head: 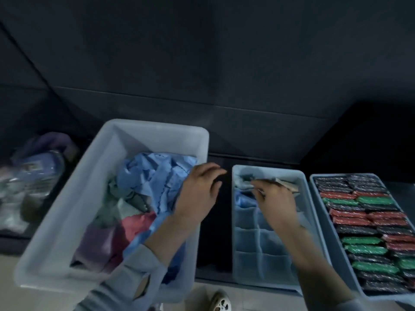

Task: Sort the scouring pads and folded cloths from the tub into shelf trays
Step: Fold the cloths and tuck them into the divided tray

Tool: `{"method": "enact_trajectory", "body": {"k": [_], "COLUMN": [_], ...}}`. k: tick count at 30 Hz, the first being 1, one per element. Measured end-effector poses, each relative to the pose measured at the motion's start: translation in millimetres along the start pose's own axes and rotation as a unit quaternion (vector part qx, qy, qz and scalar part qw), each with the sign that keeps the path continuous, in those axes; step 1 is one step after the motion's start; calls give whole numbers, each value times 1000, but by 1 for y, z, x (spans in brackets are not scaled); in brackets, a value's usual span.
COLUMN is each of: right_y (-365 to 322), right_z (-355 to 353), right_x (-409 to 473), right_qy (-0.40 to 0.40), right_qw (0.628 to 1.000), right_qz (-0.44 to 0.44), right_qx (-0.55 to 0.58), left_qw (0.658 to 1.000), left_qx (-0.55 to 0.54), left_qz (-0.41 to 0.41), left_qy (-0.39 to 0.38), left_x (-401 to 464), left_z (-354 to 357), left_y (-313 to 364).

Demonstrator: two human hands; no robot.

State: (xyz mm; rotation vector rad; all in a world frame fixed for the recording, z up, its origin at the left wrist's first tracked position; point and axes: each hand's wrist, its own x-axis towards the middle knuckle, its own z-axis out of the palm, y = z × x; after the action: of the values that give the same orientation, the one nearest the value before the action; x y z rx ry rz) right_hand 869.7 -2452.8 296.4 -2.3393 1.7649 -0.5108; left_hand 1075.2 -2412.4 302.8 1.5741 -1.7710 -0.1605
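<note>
A large pale tub [67, 209] at the left holds crumpled cloths: a blue one [155, 173], a pink one [139, 223] and a purple one [98, 243]. My left hand [199, 191] hovers over the tub's right rim with loosely curled fingers and holds nothing. A divided tray [247, 261] stands in the middle, with a blue cloth [242, 199] in a far compartment. My right hand [276, 203] is over this tray's far end, its fingertips pinching a greyish folded cloth [288, 185]. A second tray [314, 189] at the right is packed with black, red and green scouring pads [368, 221].
Both trays sit on a dark shelf [213, 232] against a dark wall. A blurred bundle of plastic-wrapped items [33, 176] lies left of the tub. A light shoe [221, 304] shows on the pale floor below.
</note>
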Motion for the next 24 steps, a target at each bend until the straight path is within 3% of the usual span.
{"method": "enact_trajectory", "body": {"k": [2,4,7,9,11,16,20,24], "right_y": [-28,-63,-111,-136,-152,-164,-169,-187], "right_z": [6,12,25,37,48,43,15,-31], "right_x": [0,3,7,9,9,16,43,71], "right_qy": [72,104,101,75,30,-12,4,-96], "right_qw": [995,985,973,973,976,986,977,935], "right_qz": [-39,-94,-136,-161,-176,-119,-104,-135], "right_qx": [52,104,158,146,127,120,185,313], "left_qw": [998,994,967,943,941,974,948,923], "left_qx": [9,41,93,106,122,-37,-233,-325], "left_qz": [-27,-93,-218,-258,-243,-216,-180,-99], "left_qy": [50,33,-96,-183,-201,-54,-124,-183], "left_x": [-4,-13,-25,-27,-25,-5,27,55], "left_z": [-27,-44,-50,-46,-45,-70,-124,-170], "left_y": [-30,-73,-135,-155,-160,-150,-119,-91]}}
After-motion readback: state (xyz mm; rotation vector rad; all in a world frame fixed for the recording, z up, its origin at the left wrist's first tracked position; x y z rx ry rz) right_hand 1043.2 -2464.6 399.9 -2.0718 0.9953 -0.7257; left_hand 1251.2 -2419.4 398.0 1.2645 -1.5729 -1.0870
